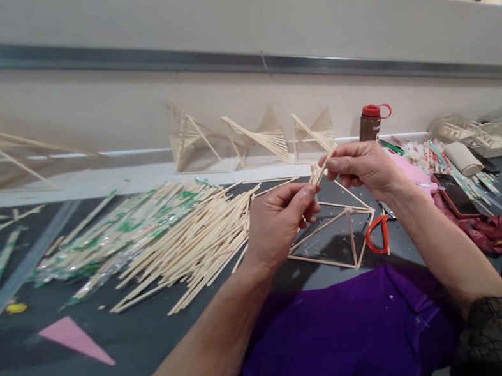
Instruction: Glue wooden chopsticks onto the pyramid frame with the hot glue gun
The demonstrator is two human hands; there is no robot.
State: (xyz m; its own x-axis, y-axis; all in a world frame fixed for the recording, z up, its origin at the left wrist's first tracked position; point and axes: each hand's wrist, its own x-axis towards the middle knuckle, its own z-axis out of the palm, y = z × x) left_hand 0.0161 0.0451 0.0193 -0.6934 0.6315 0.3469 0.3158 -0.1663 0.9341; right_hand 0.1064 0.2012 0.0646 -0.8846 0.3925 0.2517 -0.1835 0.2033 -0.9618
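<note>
Over the dark table, my left hand (282,216) is closed around the lower ends of a few thin wooden sticks (317,175) that point upward. My right hand (357,164) pinches a stick at the top of this small bundle; how many there are is hard to tell. Below and behind my hands lies a frame of glued sticks (325,262), with diagonal pieces inside its outline. Red-handled scissors (377,235) rest at its right side. To the left of my left hand spreads a large heap of loose wooden sticks (191,249).
Plastic-wrapped sticks (122,230) lie left of the heap, near a clear ruler (32,259) and a pink paper triangle (76,339). Several stick models (260,138) stand along the wall. A red-capped bottle (370,123) and a phone (456,195) are rightward. Purple cloth (350,342) is in front.
</note>
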